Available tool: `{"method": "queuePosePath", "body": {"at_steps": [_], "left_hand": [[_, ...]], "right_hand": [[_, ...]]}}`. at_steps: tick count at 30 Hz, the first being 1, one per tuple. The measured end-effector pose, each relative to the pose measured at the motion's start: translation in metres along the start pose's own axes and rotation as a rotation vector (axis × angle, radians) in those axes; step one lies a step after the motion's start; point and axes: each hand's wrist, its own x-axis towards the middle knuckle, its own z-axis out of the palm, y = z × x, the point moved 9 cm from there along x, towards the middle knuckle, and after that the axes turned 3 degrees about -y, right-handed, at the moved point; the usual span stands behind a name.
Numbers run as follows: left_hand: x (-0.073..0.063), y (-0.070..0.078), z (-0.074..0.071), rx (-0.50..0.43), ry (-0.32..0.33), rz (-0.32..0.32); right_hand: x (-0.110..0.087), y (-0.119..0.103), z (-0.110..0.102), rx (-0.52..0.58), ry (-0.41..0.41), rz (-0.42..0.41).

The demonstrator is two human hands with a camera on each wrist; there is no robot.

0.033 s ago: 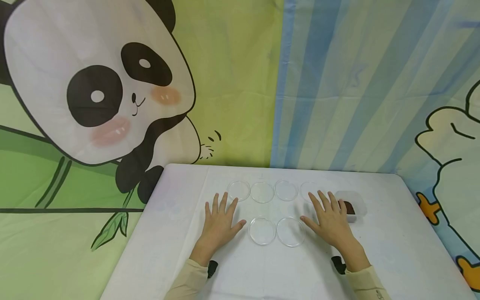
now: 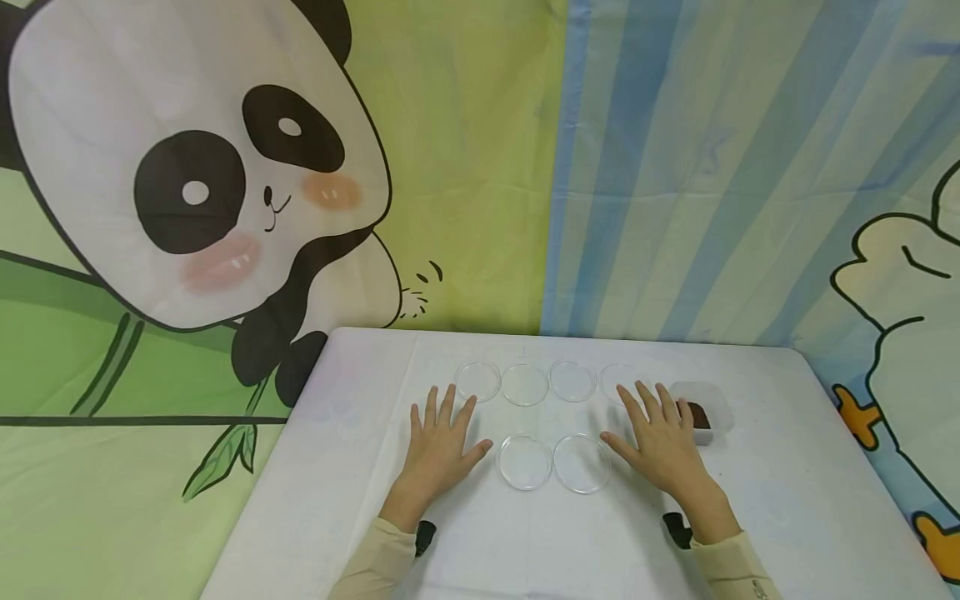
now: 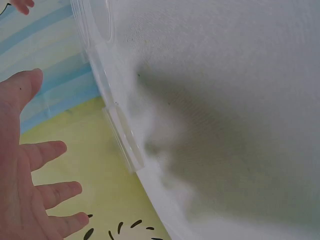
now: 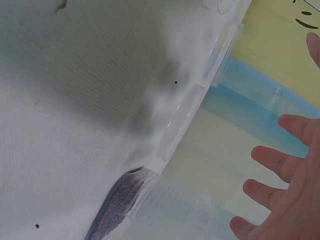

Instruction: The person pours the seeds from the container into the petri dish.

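Observation:
My left hand [image 2: 438, 454] is held over the white table with its fingers spread and nothing in its grasp. Opposite it, my right hand [image 2: 663, 454] is spread the same way, also holding nothing. Two clear round petri dishes, one on the left [image 2: 525, 462] and one on the right [image 2: 582, 464], lie side by side between the hands. Several more clear dishes [image 2: 525, 385] form a row farther back; the right fingertips overlap the rightmost one [image 2: 617, 382]. Beside the right hand sits a clear plastic box [image 2: 720, 407] with dark brown, grainy material [image 4: 117, 205] in it, partly hidden by the fingers.
A white cloth covers the table [image 2: 787, 500]. Behind its back edge hangs a printed curtain [image 2: 480, 167] with a panda and blue stripes. Black straps [image 2: 678, 530] show at the wrists near the sleeves.

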Motion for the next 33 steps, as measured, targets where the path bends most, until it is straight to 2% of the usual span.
{"method": "queuePosePath", "body": {"at_steps": [11,20,24,30,33], "left_hand": [[0.000,-0.001,0.000,-0.015,0.009,0.003],[0.008,-0.005,-0.010,-0.045,0.059,0.015],[0.015,-0.010,-0.010,-0.076,0.053,0.010],[0.029,-0.017,-0.012,-0.111,0.083,0.013],[0.039,-0.019,-0.012,-0.139,0.093,0.023]], "right_hand": [[-0.002,0.004,-0.010,0.010,0.016,0.017],[-0.001,0.011,-0.026,0.028,0.108,0.015],[-0.002,0.019,-0.033,0.037,0.137,0.043],[-0.005,0.035,-0.039,0.032,0.182,0.080],[-0.007,0.048,-0.042,0.049,0.175,0.125]]}}
